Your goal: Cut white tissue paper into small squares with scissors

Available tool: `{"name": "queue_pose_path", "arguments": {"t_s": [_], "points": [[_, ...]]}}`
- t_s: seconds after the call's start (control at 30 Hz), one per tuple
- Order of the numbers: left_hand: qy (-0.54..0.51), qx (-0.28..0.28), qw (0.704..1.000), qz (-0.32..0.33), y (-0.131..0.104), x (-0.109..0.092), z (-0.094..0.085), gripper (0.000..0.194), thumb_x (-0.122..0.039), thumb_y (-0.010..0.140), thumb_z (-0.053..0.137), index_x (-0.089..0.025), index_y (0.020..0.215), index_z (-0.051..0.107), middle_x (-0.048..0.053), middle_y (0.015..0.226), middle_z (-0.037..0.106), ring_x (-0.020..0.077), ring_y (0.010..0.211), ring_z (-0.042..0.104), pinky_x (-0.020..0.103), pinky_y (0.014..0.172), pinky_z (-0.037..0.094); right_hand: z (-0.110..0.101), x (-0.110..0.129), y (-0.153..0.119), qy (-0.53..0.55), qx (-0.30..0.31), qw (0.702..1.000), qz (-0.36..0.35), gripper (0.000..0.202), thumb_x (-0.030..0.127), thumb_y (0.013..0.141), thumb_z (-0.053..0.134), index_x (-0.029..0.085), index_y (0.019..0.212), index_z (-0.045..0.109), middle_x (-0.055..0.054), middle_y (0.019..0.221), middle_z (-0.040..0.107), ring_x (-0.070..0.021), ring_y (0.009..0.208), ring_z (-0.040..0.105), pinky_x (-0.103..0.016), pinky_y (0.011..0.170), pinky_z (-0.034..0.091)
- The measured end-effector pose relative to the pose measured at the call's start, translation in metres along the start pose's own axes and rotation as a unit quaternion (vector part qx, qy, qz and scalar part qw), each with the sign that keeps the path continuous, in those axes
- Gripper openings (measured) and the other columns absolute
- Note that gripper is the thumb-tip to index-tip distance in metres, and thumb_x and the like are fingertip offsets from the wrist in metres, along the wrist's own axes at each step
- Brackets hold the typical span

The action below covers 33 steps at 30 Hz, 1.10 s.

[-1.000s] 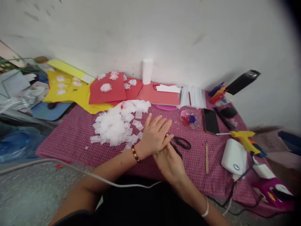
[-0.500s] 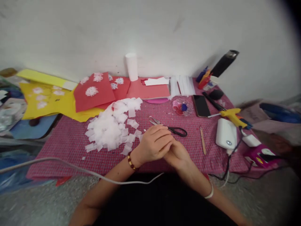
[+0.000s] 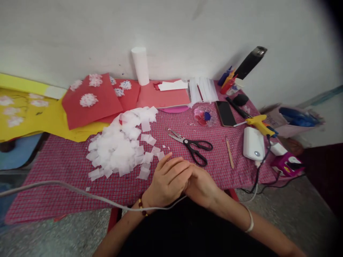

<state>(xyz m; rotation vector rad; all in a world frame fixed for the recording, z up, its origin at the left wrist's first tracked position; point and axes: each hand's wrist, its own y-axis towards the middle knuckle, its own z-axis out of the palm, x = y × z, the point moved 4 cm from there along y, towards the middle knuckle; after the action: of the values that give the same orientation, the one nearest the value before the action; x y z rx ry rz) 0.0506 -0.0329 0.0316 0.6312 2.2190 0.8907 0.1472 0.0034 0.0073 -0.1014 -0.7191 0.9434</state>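
My left hand (image 3: pixel 169 179), with a beaded bracelet on its wrist, is closed over the fingers of my right hand (image 3: pixel 203 186). The two hands meet low in front of my body, at the table's near edge. Most of the right hand's fingers are covered, and whatever may lie between the palms is hidden. Just beyond them, black-handled scissors (image 3: pixel 191 144) lie on the cloth with blades partly spread. To the left of the scissors is a heap of small white paper squares (image 3: pixel 114 148), several of them scattered at its right side.
Red sheets with paper blossoms (image 3: pixel 102 103) and yellow paper (image 3: pixel 57 121) lie back left. A white roll (image 3: pixel 140 66) stands by the wall. Rightward are a phone (image 3: pixel 225 114), a wooden stick (image 3: pixel 229 153), a yellow glue gun (image 3: pixel 258 123) and a white power bank (image 3: pixel 253 144). A pale cable (image 3: pixel 88 194) crosses in front.
My joined hands have drawn down and back toward my body, uncovering the scissors' handles. The camera view has shifted a little to the right.
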Motion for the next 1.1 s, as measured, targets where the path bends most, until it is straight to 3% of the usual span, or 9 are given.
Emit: {"name": "queue_pose_path", "arguments": {"t_s": [0.13, 0.27, 0.43, 0.53, 0.7, 0.83, 0.97, 1.1], "points": [[0.043, -0.018, 0.998, -0.029, 0.002, 0.008, -0.01, 0.033, -0.025, 0.086, 0.065, -0.022, 0.119, 0.059, 0.009, 0.113, 0.071, 0.0247, 0.109, 0.065, 0.05, 0.106, 0.046, 0.01, 0.006, 0.001, 0.031, 0.043, 0.998, -0.028, 0.014, 0.007, 0.067, 0.053, 0.017, 0.058, 0.056, 0.003, 0.056, 0.051, -0.0098, 0.056, 0.048, -0.024, 0.062, 0.045], [0.012, 0.048, 0.997, -0.055, 0.004, 0.014, -0.015, 0.043, -0.037, 0.082, 0.072, -0.017, 0.117, 0.059, 0.012, 0.109, 0.07, 0.024, 0.102, 0.065, 0.042, 0.092, 0.055, 0.002, 0.01, -0.002, 0.036, 0.028, 0.999, -0.026, 0.016, 0.005, 0.073, 0.054, 0.018, 0.063, 0.057, 0.005, 0.056, 0.043, -0.0088, 0.054, 0.042, -0.023, 0.063, 0.043], [0.013, 0.056, 0.993, -0.101, -0.001, 0.006, -0.012, 0.029, -0.025, 0.085, 0.067, -0.019, 0.112, 0.059, 0.006, 0.104, 0.071, 0.0199, 0.098, 0.066, 0.05, 0.108, 0.042, -0.012, 0.006, -0.005, 0.053, 0.009, 0.999, 0.004, 0.01, 0.008, 0.074, 0.065, 0.019, 0.075, 0.064, 0.005, 0.065, 0.052, -0.0079, 0.063, 0.051, -0.02, 0.066, 0.046], [0.021, 0.059, 0.987, -0.147, -0.001, 0.003, -0.005, 0.03, -0.023, 0.085, 0.067, -0.019, 0.113, 0.058, 0.005, 0.104, 0.071, 0.0204, 0.098, 0.065, 0.052, 0.111, 0.036, -0.015, 0.002, -0.005, 0.067, -0.002, 0.998, -0.004, 0.013, 0.006, 0.072, 0.066, 0.019, 0.076, 0.065, 0.004, 0.072, 0.059, -0.0083, 0.07, 0.056, -0.02, 0.072, 0.048], [0.02, 0.052, 0.983, -0.177, -0.001, -0.005, 0.008, 0.039, -0.009, 0.08, 0.059, -0.021, 0.117, 0.057, 0.004, 0.102, 0.07, 0.0192, 0.095, 0.065, 0.051, 0.112, 0.034, -0.008, -0.005, -0.007, 0.071, 0.017, 0.997, 0.001, 0.011, 0.009, 0.078, 0.06, 0.017, 0.074, 0.066, 0.001, 0.068, 0.063, -0.0095, 0.066, 0.058, -0.022, 0.068, 0.049], [0.031, 0.037, 0.98, -0.193, -0.006, -0.013, 0.014, 0.043, -0.006, 0.075, 0.058, -0.02, 0.116, 0.058, 0.004, 0.099, 0.069, 0.0202, 0.094, 0.065, 0.049, 0.107, 0.041, -0.006, -0.008, -0.014, 0.089, 0.042, 0.995, 0.018, 0.009, 0.014, 0.079, 0.059, 0.017, 0.072, 0.065, 0.001, 0.067, 0.061, -0.0105, 0.065, 0.057, -0.024, 0.07, 0.051], [0.083, 0.057, 0.982, -0.159, -0.008, -0.024, 0.009, 0.044, -0.007, 0.081, 0.056, -0.021, 0.123, 0.058, 0.009, 0.117, 0.067, 0.0212, 0.109, 0.062, 0.049, 0.109, 0.039, -0.008, -0.007, -0.023, 0.102, 0.047, 0.993, 0.024, 0.004, 0.022, 0.079, 0.065, 0.02, 0.081, 0.067, 0.002, 0.075, 0.065, -0.0133, 0.072, 0.06, -0.029, 0.077, 0.053], [0.165, 0.084, 0.978, -0.099, -0.008, -0.034, -0.004, 0.027, -0.018, 0.088, 0.061, -0.025, 0.114, 0.067, 0.009, 0.134, 0.061, 0.0246, 0.127, 0.052, 0.054, 0.115, 0.032, -0.01, -0.001, -0.033, 0.103, 0.029, 0.994, 0.023, 0.015, 0.028, 0.08, 0.065, 0.023, 0.093, 0.068, 0.002, 0.087, 0.069, -0.0132, 0.08, 0.062, -0.03, 0.084, 0.051]]}}
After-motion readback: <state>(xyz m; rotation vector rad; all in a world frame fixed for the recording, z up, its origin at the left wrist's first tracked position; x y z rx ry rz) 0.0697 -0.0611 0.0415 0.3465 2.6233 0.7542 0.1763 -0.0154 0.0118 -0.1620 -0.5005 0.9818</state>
